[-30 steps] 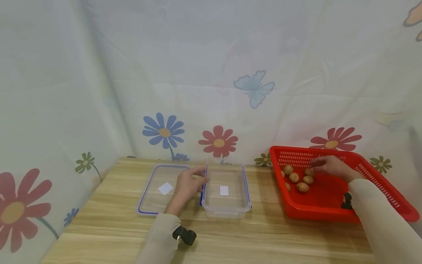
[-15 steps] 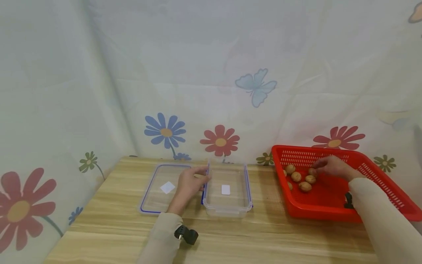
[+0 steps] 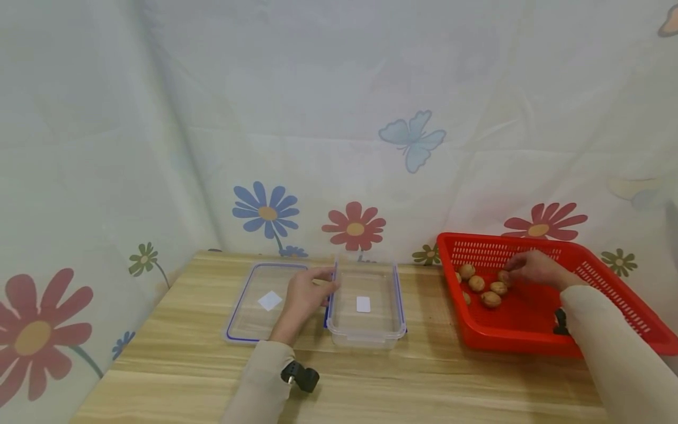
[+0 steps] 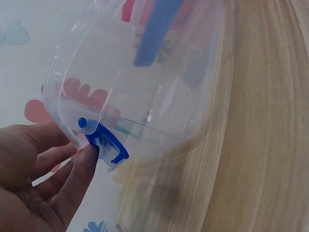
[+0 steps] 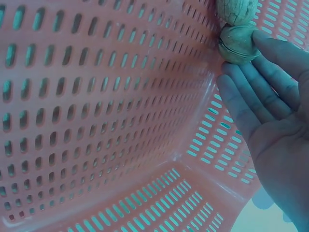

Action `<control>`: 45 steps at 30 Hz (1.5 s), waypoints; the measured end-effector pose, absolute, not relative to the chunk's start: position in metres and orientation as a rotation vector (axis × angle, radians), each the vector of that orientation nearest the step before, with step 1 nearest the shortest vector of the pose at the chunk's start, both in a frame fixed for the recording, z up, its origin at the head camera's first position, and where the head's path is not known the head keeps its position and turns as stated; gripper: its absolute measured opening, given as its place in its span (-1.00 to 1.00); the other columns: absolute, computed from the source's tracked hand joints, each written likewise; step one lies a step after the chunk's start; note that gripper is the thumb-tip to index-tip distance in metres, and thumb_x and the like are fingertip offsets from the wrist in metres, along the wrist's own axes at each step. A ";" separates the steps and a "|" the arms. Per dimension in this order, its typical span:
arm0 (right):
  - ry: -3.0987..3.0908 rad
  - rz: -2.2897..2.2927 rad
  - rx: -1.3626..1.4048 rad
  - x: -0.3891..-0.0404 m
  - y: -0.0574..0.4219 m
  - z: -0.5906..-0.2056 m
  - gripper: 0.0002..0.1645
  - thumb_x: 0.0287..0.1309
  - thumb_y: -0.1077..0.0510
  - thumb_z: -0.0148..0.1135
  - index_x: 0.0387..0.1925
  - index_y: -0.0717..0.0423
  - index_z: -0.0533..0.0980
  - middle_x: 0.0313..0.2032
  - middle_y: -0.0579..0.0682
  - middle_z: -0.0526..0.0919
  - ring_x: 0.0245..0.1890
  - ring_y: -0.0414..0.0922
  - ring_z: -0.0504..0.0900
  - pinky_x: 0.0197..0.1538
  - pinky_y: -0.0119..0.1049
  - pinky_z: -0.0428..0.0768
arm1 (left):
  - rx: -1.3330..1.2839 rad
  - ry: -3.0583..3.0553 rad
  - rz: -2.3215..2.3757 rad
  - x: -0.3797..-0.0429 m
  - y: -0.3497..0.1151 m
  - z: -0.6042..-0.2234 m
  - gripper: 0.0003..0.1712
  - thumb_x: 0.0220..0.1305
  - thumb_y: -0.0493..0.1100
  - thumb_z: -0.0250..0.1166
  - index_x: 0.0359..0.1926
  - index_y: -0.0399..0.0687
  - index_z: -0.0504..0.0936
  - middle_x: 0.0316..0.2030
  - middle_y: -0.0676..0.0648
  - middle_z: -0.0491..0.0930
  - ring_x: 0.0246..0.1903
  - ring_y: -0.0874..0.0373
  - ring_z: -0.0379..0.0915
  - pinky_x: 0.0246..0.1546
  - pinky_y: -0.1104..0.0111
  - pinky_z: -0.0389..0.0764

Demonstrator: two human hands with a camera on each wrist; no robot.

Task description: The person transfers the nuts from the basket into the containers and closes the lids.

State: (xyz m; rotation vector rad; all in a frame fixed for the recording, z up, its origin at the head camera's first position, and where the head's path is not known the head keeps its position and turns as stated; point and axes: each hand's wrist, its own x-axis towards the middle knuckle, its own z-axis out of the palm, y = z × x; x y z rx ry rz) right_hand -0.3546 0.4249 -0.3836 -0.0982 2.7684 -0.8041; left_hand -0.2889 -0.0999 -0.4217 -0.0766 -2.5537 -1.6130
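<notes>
My left hand pinches the left rim of a clear plastic food container, beside its blue latch. Inside the red basket, my right hand holds a walnut between thumb and fingertips. Seen from the right wrist, that walnut sits between the thumb and the fingers, with another walnut right against it. Several more walnuts lie at the basket's left side. A white label shows through the container.
A clear lid with a blue seal lies flat left of the container, with a white label on it. Behind the wooden table hangs a flower-printed curtain. The basket has slotted side walls.
My right hand has lowered a little over the walnuts and its fingers have closed on one. My left hand keeps its hold on the container; the head view has shifted slightly.
</notes>
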 end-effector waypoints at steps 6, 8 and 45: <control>2.763 -0.825 -0.086 -0.354 0.424 -0.380 -0.42 0.28 0.08 0.53 0.17 0.39 0.63 -0.01 0.26 0.75 -0.09 0.14 0.66 0.14 0.25 0.68 | -0.078 -2.550 -1.610 -0.289 -0.100 -0.421 -0.59 0.34 -0.27 0.48 0.20 -0.18 0.75 -0.05 -0.20 0.76 -0.53 0.15 0.66 -0.46 0.33 0.76; 2.768 -0.832 -0.089 -0.353 0.424 -0.378 -0.40 0.28 0.06 0.53 0.19 0.38 0.62 0.02 0.27 0.74 -0.07 0.14 0.66 0.14 0.26 0.67 | -0.077 -2.545 -1.617 -0.289 -0.100 -0.421 -0.59 0.34 -0.27 0.49 0.20 -0.18 0.75 -0.05 -0.21 0.76 -0.53 0.14 0.66 -0.46 0.32 0.76; 2.983 -0.961 -0.296 -0.321 0.371 -0.294 -0.15 0.37 -0.27 0.39 0.43 0.18 0.46 0.27 0.30 0.62 0.16 0.21 0.57 0.24 0.30 0.59 | -0.052 -2.531 -1.620 -0.289 -0.099 -0.425 -0.60 0.33 -0.25 0.50 0.18 -0.18 0.77 -0.05 -0.17 0.78 -0.54 0.11 0.68 -0.50 0.35 0.71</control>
